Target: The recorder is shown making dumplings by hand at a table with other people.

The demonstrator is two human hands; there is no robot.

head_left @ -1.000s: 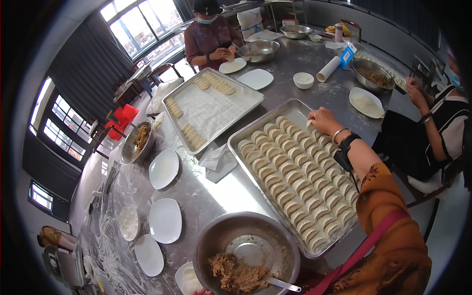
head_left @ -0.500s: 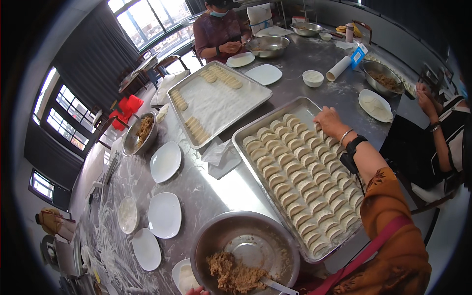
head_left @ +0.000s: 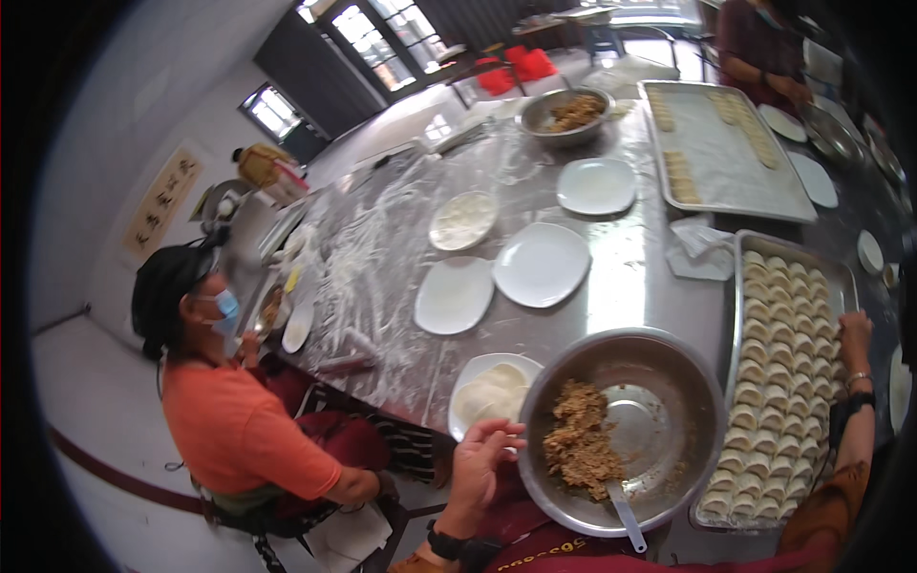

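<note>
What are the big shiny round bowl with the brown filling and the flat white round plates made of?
The big shiny round bowl looks like polished steel: it is grey and mirrors the light. The flat white round plates look like glazed ceramic or maybe hard plastic; they are smooth and plain white, and the picture cannot settle which. The left hand rests beside the bowl's rim.

The left hand (head_left: 482, 463) hovers open at six o'clock, beside a steel bowl (head_left: 669, 382) of minced filling (head_left: 578, 444) with a spoon (head_left: 621, 501). The right hand (head_left: 853, 334) rests at three o'clock on a tray (head_left: 734, 315) of dumplings (head_left: 778, 382). White plates (head_left: 541, 265) lie toward twelve.
</note>
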